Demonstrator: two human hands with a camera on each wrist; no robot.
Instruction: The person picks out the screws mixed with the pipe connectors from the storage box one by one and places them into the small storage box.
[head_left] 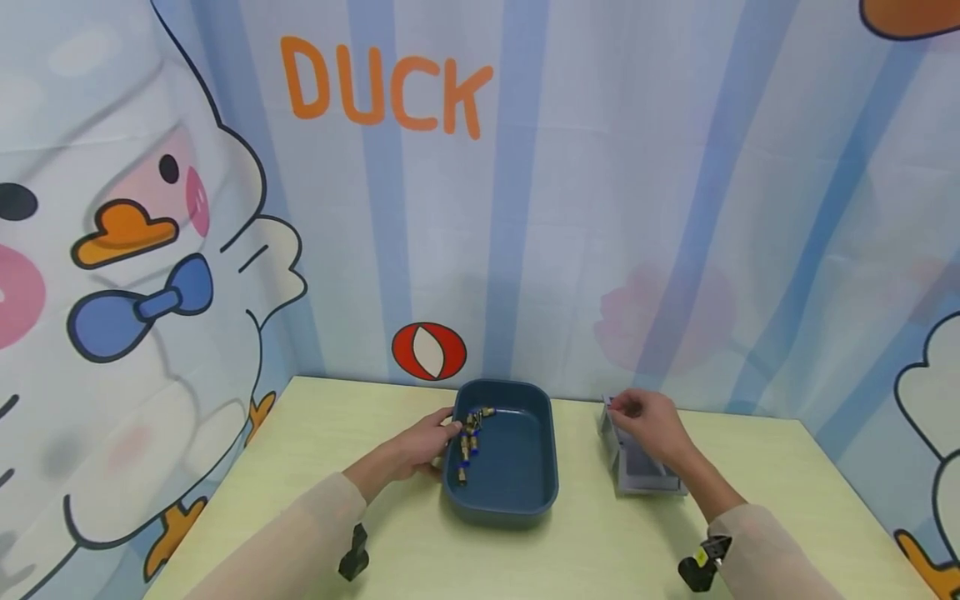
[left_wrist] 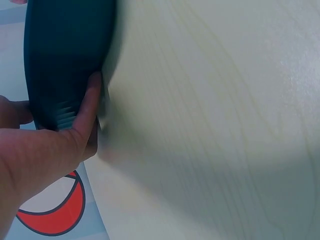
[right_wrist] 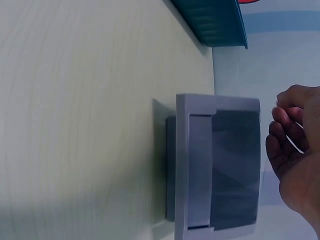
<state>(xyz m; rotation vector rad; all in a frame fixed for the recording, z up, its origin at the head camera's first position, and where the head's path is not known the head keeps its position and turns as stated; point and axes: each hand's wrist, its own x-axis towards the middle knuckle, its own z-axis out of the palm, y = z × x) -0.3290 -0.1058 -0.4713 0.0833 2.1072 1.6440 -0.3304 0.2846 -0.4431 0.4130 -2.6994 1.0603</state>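
My left hand (head_left: 426, 442) grips the left rim of a dark blue plastic bin (head_left: 517, 487). In the left wrist view its fingers (left_wrist: 90, 100) lie along the bin's outer wall. Several small brass fittings (head_left: 465, 450) with blue collars lie in a heap along the bin's left side. Over the far end of a grey plastic stand (head_left: 651, 482) hovers my right hand (head_left: 654, 425). In the right wrist view its fingers (right_wrist: 287, 135) are bent, with thumb and forefinger close together. No thing shows between them, but the fingertips are partly hidden.
Both bin and stand are on a pale wood-grain table (head_left: 577, 550), with a gap between them. A curtain (head_left: 570, 208) printed with ducks hangs behind the table's back edge. A black wrist device (head_left: 705, 562) hangs below the right sleeve, another (head_left: 354, 552) below the left.
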